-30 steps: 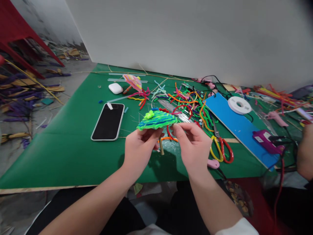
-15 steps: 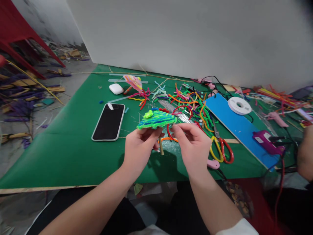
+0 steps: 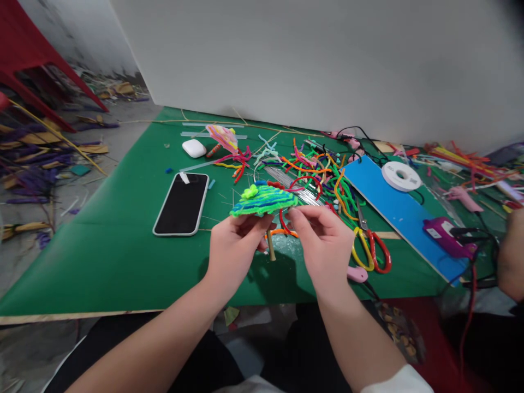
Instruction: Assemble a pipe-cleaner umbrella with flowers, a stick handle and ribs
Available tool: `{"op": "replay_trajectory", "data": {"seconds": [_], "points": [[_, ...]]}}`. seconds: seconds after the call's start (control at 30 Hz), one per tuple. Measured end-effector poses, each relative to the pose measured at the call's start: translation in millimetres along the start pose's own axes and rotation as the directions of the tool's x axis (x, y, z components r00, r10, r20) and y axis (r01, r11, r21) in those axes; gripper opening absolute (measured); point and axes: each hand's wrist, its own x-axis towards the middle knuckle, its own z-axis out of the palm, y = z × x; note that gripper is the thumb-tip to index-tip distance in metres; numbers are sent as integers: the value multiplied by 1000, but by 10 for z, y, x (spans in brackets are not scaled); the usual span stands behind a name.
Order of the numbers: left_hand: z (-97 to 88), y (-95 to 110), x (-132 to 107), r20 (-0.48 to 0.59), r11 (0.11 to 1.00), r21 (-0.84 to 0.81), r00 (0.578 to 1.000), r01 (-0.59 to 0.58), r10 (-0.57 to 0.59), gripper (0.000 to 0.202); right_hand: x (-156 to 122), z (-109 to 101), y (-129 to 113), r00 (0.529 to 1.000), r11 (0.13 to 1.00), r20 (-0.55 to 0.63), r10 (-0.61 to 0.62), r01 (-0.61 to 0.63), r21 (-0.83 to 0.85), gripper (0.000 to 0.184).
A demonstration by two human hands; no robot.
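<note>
We have a little umbrella (image 3: 262, 200) in hand, held up above the middle of the tabletop (image 3: 114, 245), nearer its front edge than its back. Our left hand (image 3: 233, 248) has its grip closed under the canopy, around the top of the wooden stick (image 3: 270, 246) that serves as the handle. Our right hand (image 3: 325, 245) has a narrow grip, thumb and forefinger pinched on the canopy's right rim.

We judge this to be finishing work on the rim, where the last turn of the winding ends. Any tuck or press there calls for a light pinch, with the left hand steadying the stick so the cone does not twist out of shape.

The canopy is a shallow cone of fuzzy pipe cleaner wound in green and blue bands, with a lime tuft on top. The stick is plain, pale and round.

Behind it, a loose pile of pipe cleaners (image 3: 323, 174) in many colours lies tangled toward the back edge. A dark, glossy phone (image 3: 181, 203) lies flat to the left, with a smooth white earbud case (image 3: 194, 148) beyond it. Scissors (image 3: 370, 245) with red and yellow handles lie to the right, just beside a flat blue board (image 3: 399, 210) that carries a white tape roll (image 3: 400, 176) and a purple glue gun (image 3: 448, 237). Another person's hand (image 3: 511, 256) shows at the right edge.
</note>
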Motion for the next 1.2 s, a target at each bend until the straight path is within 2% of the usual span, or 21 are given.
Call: {"op": "replay_trajectory", "data": {"seconds": [0.27,0.43,0.57,0.73,0.83,0.9,0.97,1.03,1.1,1.2], "points": [[-26,-7,54,-2,999,-39,1000,25,-25,18,-4,-21,5,1000,1000,28,12,-12,9,9],[-130,22,193,27,990,-131,998,60,-57,30,34,-101,31,1000,1000,16,-9,9,-18,20],[-207,82,243,37,988,-147,999,41,-36,32,44,-113,51,1000,999,4,19,-19,-48,19],[-196,105,232,34,994,-107,999,12,-9,31,-17,-54,22,988,997,135,74,-70,-37,18],[-168,62,221,16,998,-67,1000,-20,21,27,-70,11,4,947,978,273,170,-196,72,18],[-155,32,211,-23,998,-28,999,-50,49,23,-94,61,13,889,910,377,260,-357,213,20],[-149,18,198,-56,997,16,996,-75,76,20,-100,103,38,811,778,485,327,-522,349,25],[-148,18,186,-83,993,60,991,-99,104,19,-87,126,66,745,634,562,360,-637,438,32],[-151,23,178,-96,989,87,987,-121,129,20,-64,131,85,709,527,595,378,-693,491,35],[-155,21,175,-109,985,97,982,-145,156,21,-35,123,84,691,444,616,379,-719,534,31]]}}
